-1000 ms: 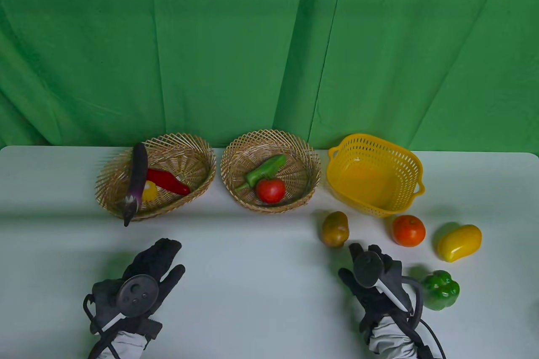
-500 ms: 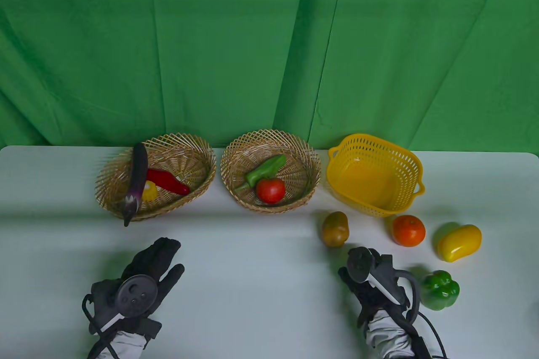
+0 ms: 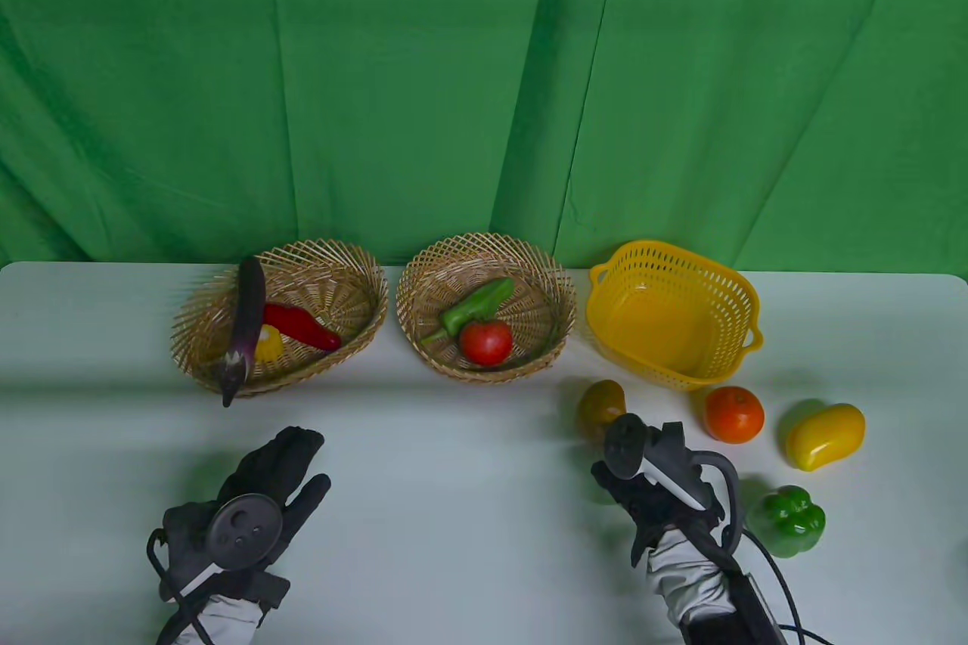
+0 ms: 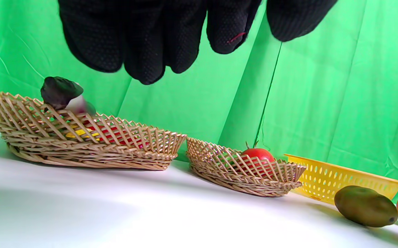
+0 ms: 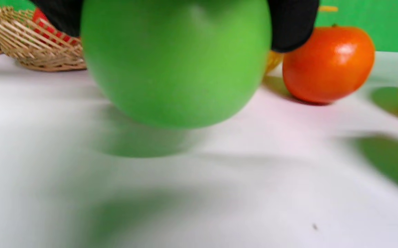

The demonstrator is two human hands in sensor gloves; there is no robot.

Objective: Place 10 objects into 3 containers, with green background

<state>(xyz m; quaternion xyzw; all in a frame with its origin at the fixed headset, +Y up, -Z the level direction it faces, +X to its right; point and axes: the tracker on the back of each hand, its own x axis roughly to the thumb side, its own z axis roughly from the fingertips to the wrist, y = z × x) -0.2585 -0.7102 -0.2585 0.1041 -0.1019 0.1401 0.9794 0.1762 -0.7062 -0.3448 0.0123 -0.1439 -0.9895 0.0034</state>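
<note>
My right hand (image 3: pixel 643 482) grips a round green fruit (image 5: pixel 174 62) from above and holds it just over the table; its fingers (image 5: pixel 293 24) wrap the top. In the table view the hand hides the fruit. A brown-green fruit (image 3: pixel 600 407) lies just beyond the hand, and an orange (image 3: pixel 733 414), a yellow mango (image 3: pixel 824 435) and a green bell pepper (image 3: pixel 791 522) lie to its right. My left hand (image 3: pixel 291 460) rests flat and empty on the table in front of the left wicker basket (image 3: pixel 355 274). The yellow plastic basket (image 3: pixel 745 297) holds nothing.
The left wicker basket holds an eggplant (image 3: pixel 246 327) sticking over its front rim, a red chili (image 3: pixel 302 326) and a yellow piece (image 3: pixel 268 344). The middle wicker basket (image 3: pixel 423 274) holds a green pepper (image 3: pixel 476 303) and a tomato (image 3: pixel 486 342). A green curtain hangs behind the table.
My right hand has moved left and a little toward the baskets with the green fruit in its grip, partly covering the brown-green fruit. The left hand has not moved.
</note>
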